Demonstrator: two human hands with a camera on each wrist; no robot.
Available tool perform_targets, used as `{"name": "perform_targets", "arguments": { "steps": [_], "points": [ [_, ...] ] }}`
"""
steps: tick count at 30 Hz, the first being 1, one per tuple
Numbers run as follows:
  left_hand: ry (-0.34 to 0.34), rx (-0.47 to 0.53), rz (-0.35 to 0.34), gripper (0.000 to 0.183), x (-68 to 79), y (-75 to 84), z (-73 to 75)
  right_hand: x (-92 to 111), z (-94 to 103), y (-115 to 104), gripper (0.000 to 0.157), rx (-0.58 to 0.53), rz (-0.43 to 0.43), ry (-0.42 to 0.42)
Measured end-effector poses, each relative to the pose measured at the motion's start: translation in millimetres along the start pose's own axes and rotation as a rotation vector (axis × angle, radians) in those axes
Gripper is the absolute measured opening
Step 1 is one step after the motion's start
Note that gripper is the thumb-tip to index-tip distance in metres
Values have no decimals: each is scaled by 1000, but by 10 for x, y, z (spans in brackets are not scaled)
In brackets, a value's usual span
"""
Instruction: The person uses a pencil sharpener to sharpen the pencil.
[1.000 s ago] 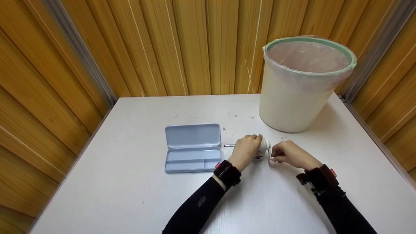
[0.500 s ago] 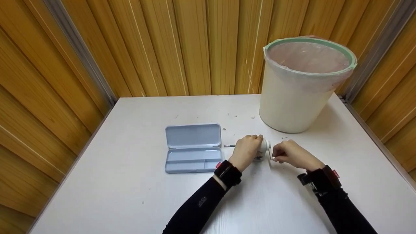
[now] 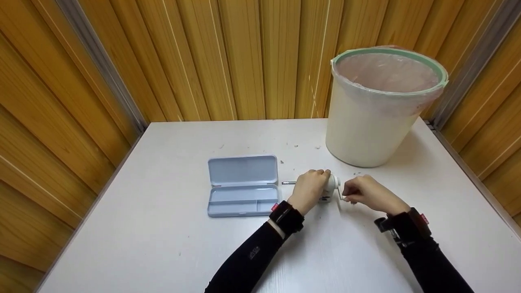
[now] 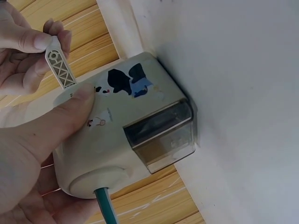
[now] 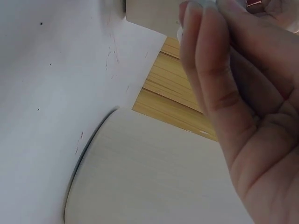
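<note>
A white crank pencil sharpener with dark printed figures and a clear shavings drawer stands on the table. My left hand grips its body from above, the thumb lying across one side in the left wrist view. A green pencil sticks out of the sharpener's hole; in the head view its end points left. My right hand pinches the end of the crank handle between thumb and fingers. In the right wrist view the curled fingers hide most of the handle.
A light blue pencil case lies with its lid up, left of the sharpener. Behind on the right stands a cream bin with a green rim and a plastic liner. Small shavings are scattered on the white table.
Hardly anything differs. My right hand has shifted very slightly to the right with the crank handle; the left hand keeps its grip on the sharpener.
</note>
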State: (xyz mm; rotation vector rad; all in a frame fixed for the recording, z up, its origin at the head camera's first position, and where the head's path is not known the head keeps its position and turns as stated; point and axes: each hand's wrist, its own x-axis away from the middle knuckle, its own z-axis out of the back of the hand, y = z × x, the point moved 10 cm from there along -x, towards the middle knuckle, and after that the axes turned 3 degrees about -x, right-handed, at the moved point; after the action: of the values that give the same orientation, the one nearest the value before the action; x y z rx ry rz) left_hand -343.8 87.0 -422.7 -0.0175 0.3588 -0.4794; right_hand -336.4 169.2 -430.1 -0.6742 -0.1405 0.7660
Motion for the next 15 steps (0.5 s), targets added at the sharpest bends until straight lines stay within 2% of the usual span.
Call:
{"name": "perform_targets", "arguments": {
  "steps": [5,12,15],
  "points": [
    [-6,3,0,38,0,6,2,13,10,-6,11,-29,12,-5],
    [-45,9,10,53,-7,-7,-20,20,18,1,8,-68,9,1],
    [-49,5,10,52,-13,-11,-19,18,19,-3,8,-58,14,7]
  ]
}}
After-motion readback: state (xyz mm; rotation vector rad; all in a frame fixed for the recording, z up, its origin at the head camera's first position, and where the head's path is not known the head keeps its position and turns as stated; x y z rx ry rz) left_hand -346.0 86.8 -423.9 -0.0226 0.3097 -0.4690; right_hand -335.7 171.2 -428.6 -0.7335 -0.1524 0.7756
